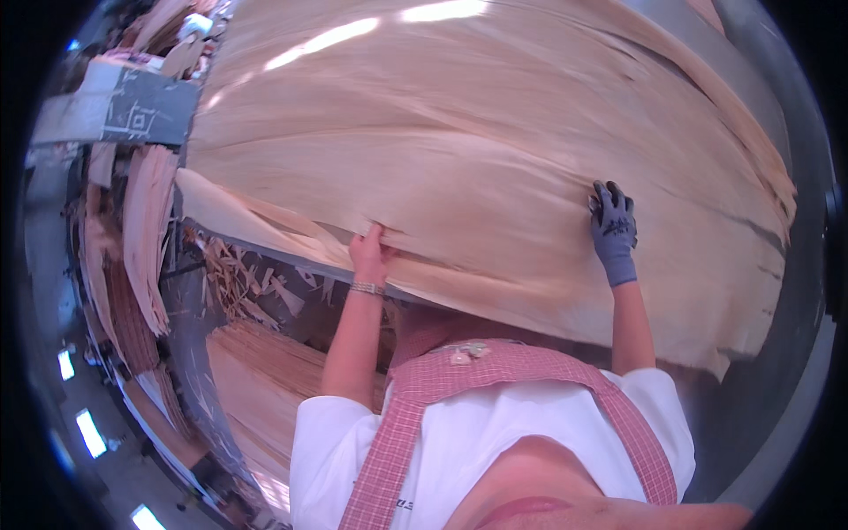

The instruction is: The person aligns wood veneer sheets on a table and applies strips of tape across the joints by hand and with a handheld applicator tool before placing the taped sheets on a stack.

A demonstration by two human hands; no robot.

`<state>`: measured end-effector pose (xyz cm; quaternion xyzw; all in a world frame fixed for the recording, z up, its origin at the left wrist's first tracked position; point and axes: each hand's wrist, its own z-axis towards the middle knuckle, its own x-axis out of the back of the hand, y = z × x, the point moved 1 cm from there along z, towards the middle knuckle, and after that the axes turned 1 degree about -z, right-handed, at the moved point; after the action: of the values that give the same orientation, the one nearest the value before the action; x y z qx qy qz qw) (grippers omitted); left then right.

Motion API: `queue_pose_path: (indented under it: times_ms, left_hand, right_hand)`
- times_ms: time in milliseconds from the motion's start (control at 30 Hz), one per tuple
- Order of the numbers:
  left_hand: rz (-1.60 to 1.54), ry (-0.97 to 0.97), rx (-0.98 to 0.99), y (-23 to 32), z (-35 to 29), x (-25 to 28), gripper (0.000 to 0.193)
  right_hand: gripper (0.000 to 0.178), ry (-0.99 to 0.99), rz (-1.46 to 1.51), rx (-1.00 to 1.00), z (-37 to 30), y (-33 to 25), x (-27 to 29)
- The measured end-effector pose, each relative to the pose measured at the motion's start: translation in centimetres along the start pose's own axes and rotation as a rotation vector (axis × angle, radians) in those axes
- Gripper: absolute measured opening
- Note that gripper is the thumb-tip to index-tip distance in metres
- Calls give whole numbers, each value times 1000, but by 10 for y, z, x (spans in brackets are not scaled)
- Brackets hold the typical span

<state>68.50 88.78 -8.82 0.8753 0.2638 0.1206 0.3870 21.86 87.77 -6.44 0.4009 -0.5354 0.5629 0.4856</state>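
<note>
Veneer sheet (477, 150), pale, thin, wavy-grained, edges split

Veneer sheet (495, 150): thin pale wood, matt, long streaked grain, faint sheen under the lights; near edge split and ragged.
Right hand (613, 231): knitted grey cloth glove, matt, coated-looking palm side not shown.
Left hand (369, 254): bare, with a metal link bracelet (367, 288), glossy.
Bench (300, 258): grey metal edge, dull, showing under the sheet's near edge.
Veneer scraps (234, 278): splintered wood strips, rough, dry, below the bench's left end.
Apron straps (415, 406): woven checked cloth, red and white, matt.
Shirt (495, 424): white cloth, smooth.
</note>
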Motion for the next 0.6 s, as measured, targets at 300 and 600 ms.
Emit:
queue_pose_path:
  times_ms: [300, 600]
  left_hand:
    - [987, 154, -336, 186, 45, 152, 64]
    - [859, 978, -77, 232, 270, 333, 105]
  right_hand:
    - [32, 33, -195, -20, 43, -142, -20]
    - [64, -109, -52, 670, 157, -471, -122]
